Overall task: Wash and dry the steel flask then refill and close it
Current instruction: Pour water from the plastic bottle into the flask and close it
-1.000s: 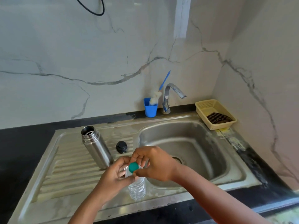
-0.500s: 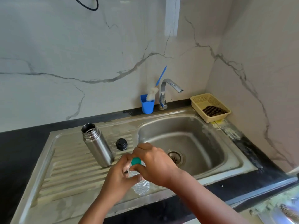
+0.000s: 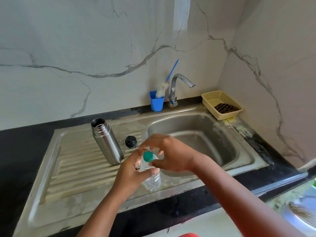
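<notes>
Flask (image 3: 106, 141) stands on the drainboard (image 3: 71, 168), long axis upright, open mouth up, its black lid (image 3: 130, 141) at 3 o'clock. Left hand (image 3: 131, 173) grips a water bottle (image 3: 152, 180); right hand (image 3: 171, 157), fingers spread, hovers around the green cap (image 3: 148, 156). Cup (image 3: 157, 103) holds a brush (image 3: 166, 82); basket (image 3: 210, 96) holds a cloth (image 3: 225, 108).

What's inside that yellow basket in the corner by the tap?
A dark striped cloth lies folded on the bottom of the yellow basket, toward its near end. The rest of the floor looks bare. Whatever might sit under the cloth is covered, so that cannot be told.
</notes>
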